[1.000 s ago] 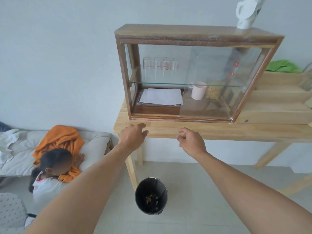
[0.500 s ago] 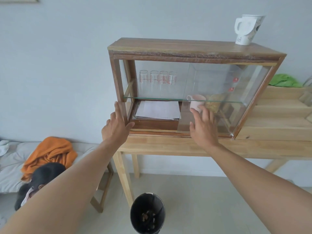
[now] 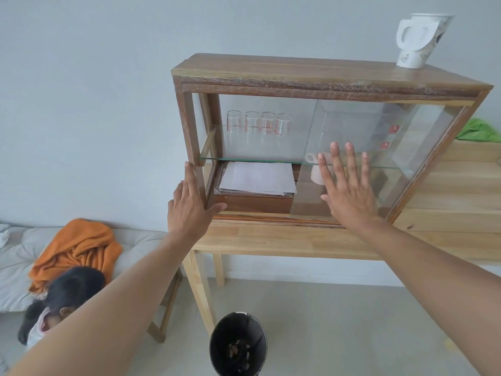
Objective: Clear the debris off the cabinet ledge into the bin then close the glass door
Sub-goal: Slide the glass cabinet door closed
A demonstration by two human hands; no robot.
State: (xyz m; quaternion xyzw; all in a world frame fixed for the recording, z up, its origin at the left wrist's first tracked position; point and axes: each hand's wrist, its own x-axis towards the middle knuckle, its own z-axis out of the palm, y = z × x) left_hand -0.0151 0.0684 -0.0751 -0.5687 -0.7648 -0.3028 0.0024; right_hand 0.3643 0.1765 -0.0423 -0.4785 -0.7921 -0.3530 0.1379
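A wooden cabinet (image 3: 320,74) with sliding glass doors stands on a light wooden table (image 3: 284,240). The glass door (image 3: 393,158) covers the right half; the left half is open. My right hand (image 3: 347,191) lies flat on that glass, fingers spread. My left hand (image 3: 189,204) braces the cabinet's left front post, fingers along the wood and thumb at the bottom corner. The cabinet's bottom ledge (image 3: 271,215) shows bare wood between my hands. A black bin (image 3: 238,343) with brown debris inside stands on the floor below the table.
Inside the cabinet are several glasses (image 3: 257,126), a stack of papers (image 3: 257,177) and a pink cup (image 3: 315,172). A white jug (image 3: 420,39) sits on top. At the left a person (image 3: 59,302) lies by an orange cloth (image 3: 78,245) on a mattress.
Both hands rose from the table edge to the cabinet. My right hand went flat onto the glass door and my left hand settled on the left post. The view tilted upward.
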